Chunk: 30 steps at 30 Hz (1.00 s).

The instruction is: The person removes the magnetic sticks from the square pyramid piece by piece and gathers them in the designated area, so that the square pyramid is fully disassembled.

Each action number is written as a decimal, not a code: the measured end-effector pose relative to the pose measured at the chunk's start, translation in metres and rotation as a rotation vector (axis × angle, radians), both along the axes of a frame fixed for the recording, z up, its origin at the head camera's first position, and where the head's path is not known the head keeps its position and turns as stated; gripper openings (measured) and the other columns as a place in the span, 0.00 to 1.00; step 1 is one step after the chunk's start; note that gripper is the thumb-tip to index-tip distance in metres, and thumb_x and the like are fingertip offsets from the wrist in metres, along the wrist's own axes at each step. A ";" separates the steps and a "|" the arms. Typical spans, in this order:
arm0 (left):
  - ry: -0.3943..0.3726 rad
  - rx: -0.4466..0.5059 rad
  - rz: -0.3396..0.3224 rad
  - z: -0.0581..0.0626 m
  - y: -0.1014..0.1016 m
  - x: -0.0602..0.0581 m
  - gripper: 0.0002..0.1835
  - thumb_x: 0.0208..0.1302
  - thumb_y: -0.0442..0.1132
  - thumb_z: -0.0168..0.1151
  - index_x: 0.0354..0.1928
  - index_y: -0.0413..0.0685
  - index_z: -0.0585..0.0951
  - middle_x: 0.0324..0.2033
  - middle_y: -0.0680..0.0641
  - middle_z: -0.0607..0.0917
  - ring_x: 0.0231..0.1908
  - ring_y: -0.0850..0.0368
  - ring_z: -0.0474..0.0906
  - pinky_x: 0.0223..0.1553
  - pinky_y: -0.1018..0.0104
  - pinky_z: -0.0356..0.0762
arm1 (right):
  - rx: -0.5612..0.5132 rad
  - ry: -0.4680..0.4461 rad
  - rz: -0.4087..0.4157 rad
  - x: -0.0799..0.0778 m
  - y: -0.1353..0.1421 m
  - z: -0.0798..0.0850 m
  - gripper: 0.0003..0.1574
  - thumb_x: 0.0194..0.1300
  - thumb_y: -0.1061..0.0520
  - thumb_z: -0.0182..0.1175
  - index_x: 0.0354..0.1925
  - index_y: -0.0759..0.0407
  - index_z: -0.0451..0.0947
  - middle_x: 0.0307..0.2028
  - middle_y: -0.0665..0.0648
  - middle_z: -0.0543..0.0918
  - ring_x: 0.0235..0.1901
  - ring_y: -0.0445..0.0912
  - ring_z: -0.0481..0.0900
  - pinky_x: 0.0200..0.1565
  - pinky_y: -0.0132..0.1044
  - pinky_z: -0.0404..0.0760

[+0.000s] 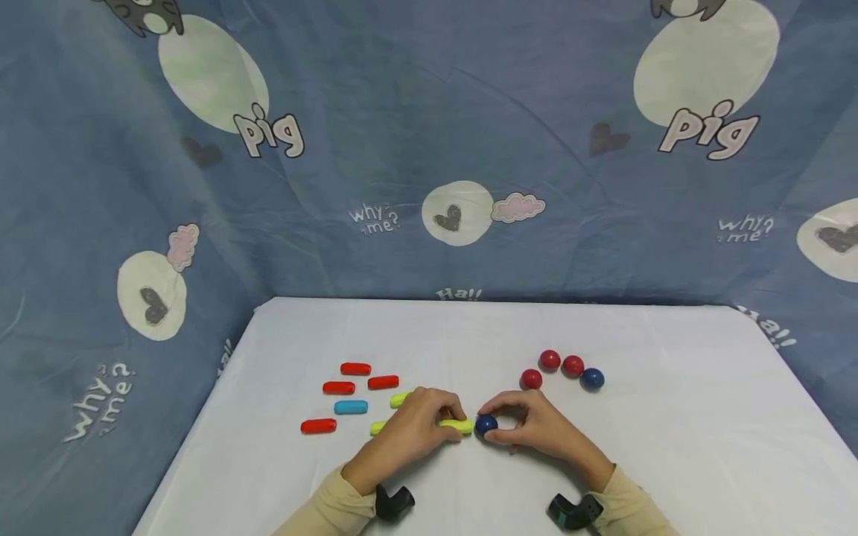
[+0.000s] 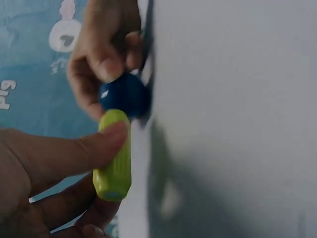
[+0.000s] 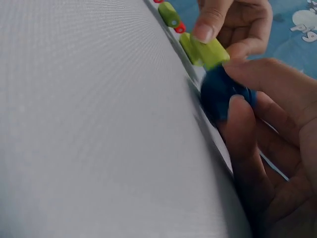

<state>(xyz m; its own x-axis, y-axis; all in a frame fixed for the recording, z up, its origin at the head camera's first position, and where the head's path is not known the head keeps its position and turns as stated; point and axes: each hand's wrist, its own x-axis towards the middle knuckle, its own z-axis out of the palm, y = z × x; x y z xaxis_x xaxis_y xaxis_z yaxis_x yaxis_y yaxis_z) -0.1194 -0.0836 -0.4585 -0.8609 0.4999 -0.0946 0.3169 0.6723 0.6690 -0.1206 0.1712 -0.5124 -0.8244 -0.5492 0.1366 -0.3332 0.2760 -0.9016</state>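
My left hand (image 1: 424, 421) pinches a yellow-green rod (image 1: 457, 426) between thumb and fingers, its free end pointing right. Facing it, my right hand (image 1: 532, 424) holds a dark blue ball (image 1: 485, 425) by thumb and fingertips. In the left wrist view the end of the rod (image 2: 115, 158) meets the blue ball (image 2: 126, 95). The right wrist view likewise shows the ball (image 3: 220, 94) against the rod's end (image 3: 213, 51), close over the white table. Two more yellow-green rods, one of them (image 1: 377, 428) by the left wrist, are partly hidden behind the left hand.
Several red rods (image 1: 338, 388) and a light blue rod (image 1: 351, 407) lie on the left of the white table (image 1: 670, 417). At back right, red balls (image 1: 550, 361) sit beside another blue ball (image 1: 593, 379). A patterned blue cloth (image 1: 375, 149) hangs behind.
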 end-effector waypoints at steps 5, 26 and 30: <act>0.120 0.004 0.115 0.008 -0.008 -0.012 0.09 0.55 0.35 0.79 0.36 0.54 0.90 0.33 0.56 0.89 0.40 0.57 0.78 0.45 0.60 0.73 | 0.035 0.031 -0.080 -0.001 0.002 -0.001 0.19 0.61 0.53 0.76 0.50 0.51 0.87 0.47 0.53 0.90 0.50 0.35 0.84 0.51 0.28 0.82; 0.219 -0.101 0.265 -0.008 -0.009 -0.038 0.08 0.58 0.32 0.76 0.39 0.50 0.90 0.39 0.49 0.89 0.44 0.53 0.79 0.46 0.57 0.81 | 0.005 -0.021 -0.052 0.000 0.002 -0.001 0.20 0.61 0.55 0.75 0.52 0.54 0.86 0.49 0.59 0.89 0.49 0.35 0.81 0.31 0.33 0.84; 0.249 -0.108 0.263 -0.009 -0.009 -0.037 0.10 0.58 0.33 0.77 0.42 0.50 0.91 0.42 0.48 0.90 0.47 0.51 0.79 0.48 0.55 0.81 | 0.011 -0.009 -0.055 0.000 0.002 -0.001 0.20 0.61 0.55 0.76 0.52 0.54 0.86 0.49 0.57 0.89 0.50 0.35 0.81 0.41 0.31 0.84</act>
<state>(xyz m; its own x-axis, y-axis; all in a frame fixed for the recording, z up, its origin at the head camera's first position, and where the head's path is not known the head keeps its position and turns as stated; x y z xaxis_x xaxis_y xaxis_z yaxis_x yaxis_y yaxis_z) -0.1560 -0.0923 -0.4672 -0.9618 0.2571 0.0936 0.2678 0.8147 0.5143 -0.1206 0.1737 -0.5131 -0.8548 -0.5042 0.1228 -0.3088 0.3040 -0.9012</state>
